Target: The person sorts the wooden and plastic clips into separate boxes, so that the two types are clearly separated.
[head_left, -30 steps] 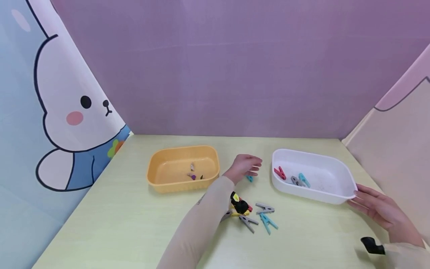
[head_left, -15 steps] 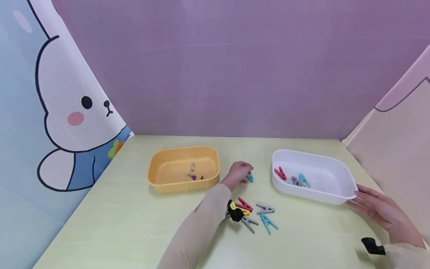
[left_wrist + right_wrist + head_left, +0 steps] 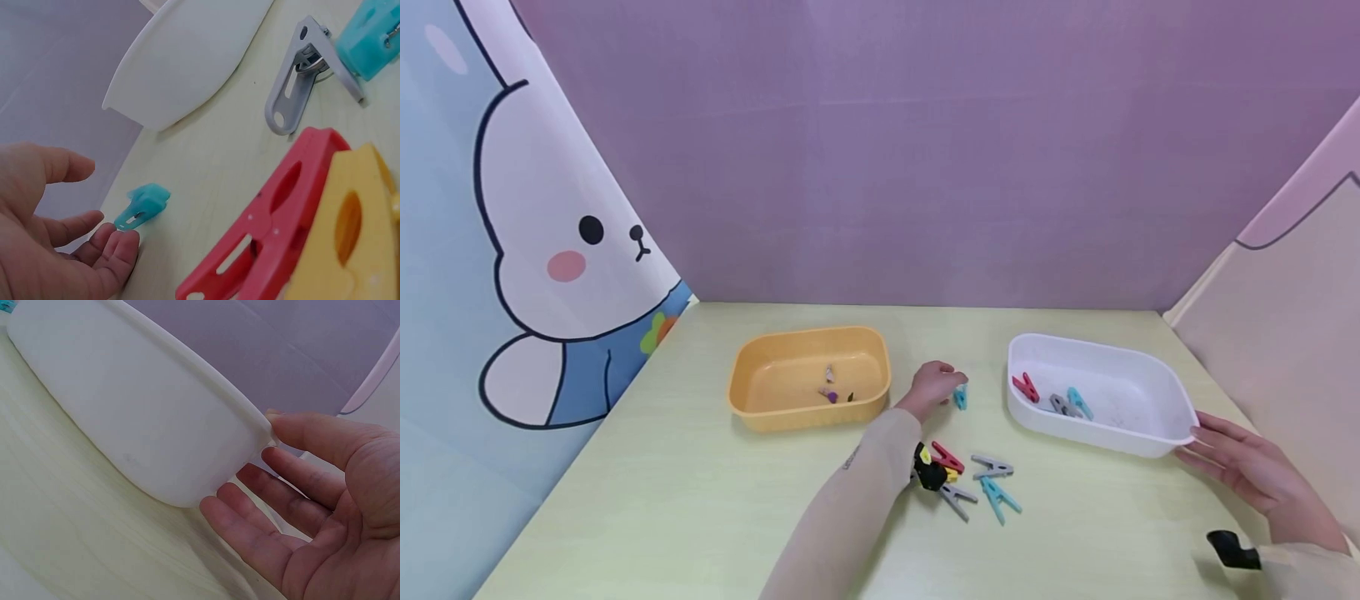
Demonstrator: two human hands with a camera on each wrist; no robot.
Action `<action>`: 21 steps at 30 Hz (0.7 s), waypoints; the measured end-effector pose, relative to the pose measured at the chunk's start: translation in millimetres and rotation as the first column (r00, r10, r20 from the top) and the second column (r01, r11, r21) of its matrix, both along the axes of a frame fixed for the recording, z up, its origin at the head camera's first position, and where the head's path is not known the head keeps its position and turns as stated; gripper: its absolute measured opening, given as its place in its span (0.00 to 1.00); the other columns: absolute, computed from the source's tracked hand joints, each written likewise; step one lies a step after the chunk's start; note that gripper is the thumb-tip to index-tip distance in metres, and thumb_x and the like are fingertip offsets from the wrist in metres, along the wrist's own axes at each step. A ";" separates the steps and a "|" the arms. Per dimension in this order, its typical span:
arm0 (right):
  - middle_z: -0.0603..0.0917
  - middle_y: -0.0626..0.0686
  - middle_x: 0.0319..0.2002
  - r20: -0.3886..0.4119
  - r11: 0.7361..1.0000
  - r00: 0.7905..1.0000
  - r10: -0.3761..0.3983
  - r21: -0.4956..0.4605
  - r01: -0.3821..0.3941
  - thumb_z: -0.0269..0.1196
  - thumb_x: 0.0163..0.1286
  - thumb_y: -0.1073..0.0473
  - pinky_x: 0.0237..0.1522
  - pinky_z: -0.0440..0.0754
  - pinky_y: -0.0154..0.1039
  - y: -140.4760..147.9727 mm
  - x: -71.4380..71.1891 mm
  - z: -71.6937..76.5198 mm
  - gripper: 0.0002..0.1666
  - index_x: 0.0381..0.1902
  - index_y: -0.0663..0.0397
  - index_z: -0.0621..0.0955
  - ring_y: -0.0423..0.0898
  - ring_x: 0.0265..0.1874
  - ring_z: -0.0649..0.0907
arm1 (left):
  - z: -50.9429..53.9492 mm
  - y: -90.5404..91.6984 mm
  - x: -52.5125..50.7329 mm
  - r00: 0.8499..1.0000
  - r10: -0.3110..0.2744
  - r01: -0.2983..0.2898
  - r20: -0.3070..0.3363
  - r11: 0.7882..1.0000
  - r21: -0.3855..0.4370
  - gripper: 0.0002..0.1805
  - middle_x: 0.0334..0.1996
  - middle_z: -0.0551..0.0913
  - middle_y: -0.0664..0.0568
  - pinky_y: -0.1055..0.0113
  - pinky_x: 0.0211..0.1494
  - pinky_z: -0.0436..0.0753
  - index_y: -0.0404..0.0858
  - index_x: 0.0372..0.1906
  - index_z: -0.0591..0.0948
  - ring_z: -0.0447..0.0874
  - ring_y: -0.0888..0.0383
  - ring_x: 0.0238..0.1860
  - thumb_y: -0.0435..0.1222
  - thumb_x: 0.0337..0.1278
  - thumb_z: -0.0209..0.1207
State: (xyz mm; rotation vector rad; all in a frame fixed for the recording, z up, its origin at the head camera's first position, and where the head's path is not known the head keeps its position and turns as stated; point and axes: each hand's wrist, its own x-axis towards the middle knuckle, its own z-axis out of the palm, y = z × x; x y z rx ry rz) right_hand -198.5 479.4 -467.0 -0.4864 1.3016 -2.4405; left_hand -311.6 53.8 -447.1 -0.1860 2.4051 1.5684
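1. Head view: left hand point(image 3: 931, 387) held nothing, fingers loose, a blue clip point(image 3: 961, 400) at their tips.
2. Right hand point(image 3: 1243, 467) gripped the white tub point(image 3: 1090, 429).
3. Three clips point(image 3: 1060, 404) were in; other clips point(image 3: 1002, 469) were left on the bench point(image 3: 1075, 525).

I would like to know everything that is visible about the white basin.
The white basin looks like smooth plastic: a shallow rectangle with rounded corners, sloping walls and a thin rim. It sits opening upward on the table, slightly askew, right of the orange basin. Inside, toward its left end, lie a red clothespin, a gray clothespin and a teal clothespin. At its near right corner, the right hand holds it, thumb on the rim; whether that end is lifted, I cannot tell.
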 end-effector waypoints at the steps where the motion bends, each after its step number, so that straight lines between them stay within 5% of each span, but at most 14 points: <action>1: 0.85 0.58 0.53 0.002 1.000 1.000 -0.002 0.002 0.002 0.36 0.78 0.77 0.54 0.83 0.46 0.1 -0.1 0.1 0.29 0.58 0.60 0.82 0.53 0.51 0.85 | -0.5 1.3 -0.4 1.000 -0.011 0.011 -0.009 1.000 -0.019 0.24 0.49 0.81 0.47 0.61 0.49 0.84 0.36 0.58 0.78 0.80 0.54 0.41 0.42 0.61 0.66; 11: 0.85 0.57 0.53 0.010 1.000 1.000 -0.001 0.016 0.001 0.36 0.79 0.75 0.53 0.83 0.46 0.8 1.7 -0.2 0.30 0.58 0.58 0.82 0.52 0.51 0.85 | 0.9 4.8 4.0 0.983 -0.125 0.100 -0.137 0.979 -0.179 0.32 0.47 0.83 0.47 0.64 0.54 0.82 0.34 0.57 0.79 0.80 0.53 0.47 0.29 0.41 0.76; 21: 0.84 0.58 0.53 0.015 1.000 1.000 0.018 -0.022 -0.018 0.35 0.79 0.76 0.54 0.83 0.48 0.5 0.9 1.5 0.29 0.58 0.60 0.82 0.54 0.52 0.84 | -8.2 -2.1 -4.5 0.968 -0.144 0.117 -0.205 0.983 -0.138 0.26 0.41 0.86 0.47 0.66 0.50 0.84 0.33 0.54 0.82 0.84 0.54 0.43 0.24 0.45 0.71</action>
